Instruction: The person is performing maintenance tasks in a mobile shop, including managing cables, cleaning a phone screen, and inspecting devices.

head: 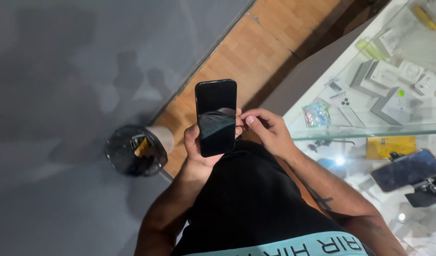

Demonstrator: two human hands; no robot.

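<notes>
Head view: a black smartphone (216,117) with a dark screen is held upright above the lap, cradled from behind by the left hand (195,144), whose fingers are curled closed around its lower half. The phone's right edge is touched by the right hand (266,127), its fingers loosely bent and pinched together at the side of the casing. A lined waste bin (135,150) is seen on the grey floor at left; a glass display counter (369,128) stands at right, with 1 more phone (406,169) on a stand.
</notes>
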